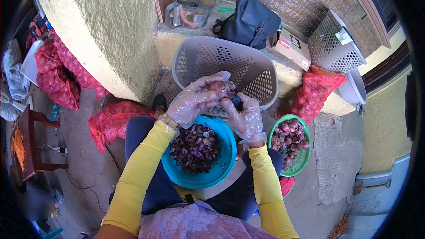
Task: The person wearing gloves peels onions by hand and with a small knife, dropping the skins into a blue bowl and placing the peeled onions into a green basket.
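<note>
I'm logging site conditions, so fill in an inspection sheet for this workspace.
Surface: grey floor, worn-looking.
Job's things: onion in hand; blue basin of onion skins between the legs; grey basket beyond; green basket of onions at right.
Clutter: black bag and cardboard box on the ledge.
Hands: gloved left hand grips the onion; gloved right hand beside it, with something dark blue, unidentified.
Cables: dark cord on the floor, left.
Surroundings: yellow wall; red mesh sacks on both sides.
</note>
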`<state>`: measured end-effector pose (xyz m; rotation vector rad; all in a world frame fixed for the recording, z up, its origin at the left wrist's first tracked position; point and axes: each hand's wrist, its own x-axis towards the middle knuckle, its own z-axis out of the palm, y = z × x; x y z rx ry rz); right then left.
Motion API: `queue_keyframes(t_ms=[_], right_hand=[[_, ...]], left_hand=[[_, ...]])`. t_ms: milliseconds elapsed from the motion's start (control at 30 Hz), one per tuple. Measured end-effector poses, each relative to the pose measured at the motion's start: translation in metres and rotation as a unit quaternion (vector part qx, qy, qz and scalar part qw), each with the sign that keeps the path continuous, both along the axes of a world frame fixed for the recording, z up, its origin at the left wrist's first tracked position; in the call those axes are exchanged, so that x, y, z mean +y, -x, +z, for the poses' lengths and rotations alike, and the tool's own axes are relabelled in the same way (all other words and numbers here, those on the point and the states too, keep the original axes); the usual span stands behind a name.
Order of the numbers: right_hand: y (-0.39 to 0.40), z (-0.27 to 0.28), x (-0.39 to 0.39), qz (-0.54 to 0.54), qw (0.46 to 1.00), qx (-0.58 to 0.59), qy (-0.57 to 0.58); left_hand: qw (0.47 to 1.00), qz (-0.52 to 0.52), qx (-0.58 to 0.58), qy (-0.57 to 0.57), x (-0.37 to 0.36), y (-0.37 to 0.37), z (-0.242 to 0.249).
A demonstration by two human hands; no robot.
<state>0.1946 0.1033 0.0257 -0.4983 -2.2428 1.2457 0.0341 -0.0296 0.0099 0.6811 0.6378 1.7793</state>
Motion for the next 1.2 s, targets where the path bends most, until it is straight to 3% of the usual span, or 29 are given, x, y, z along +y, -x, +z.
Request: queue_keyframes(t_ms=[500, 700, 767, 867, 1200], right_hand=[[-0.005, 0.016, -0.003, 0.044, 0.999, -0.017, -0.026], [-0.006, 0.015, -0.003, 0.064, 0.998, 0.003, 0.015], [-0.008, 0.021, -0.003, 0.054, 0.995, -0.060, -0.057], [-0.009, 0.016, 0.002, 0.049, 0.991, -0.042, -0.121], [-0.006, 0.013, -0.002, 0.081, 0.985, -0.024, -0.151]], left_hand=[[0.999, -0.017, 0.028, 0.010, 0.000, -0.003, 0.001], [1.000, 0.000, 0.022, 0.018, 0.001, -0.006, -0.005], [0.999, 0.007, 0.021, 0.026, 0.002, -0.006, -0.007], [0.999, 0.007, 0.028, 0.020, 0.001, -0.005, -0.008], [0.999, -0.002, 0.012, 0.030, 0.003, -0.007, -0.007]])
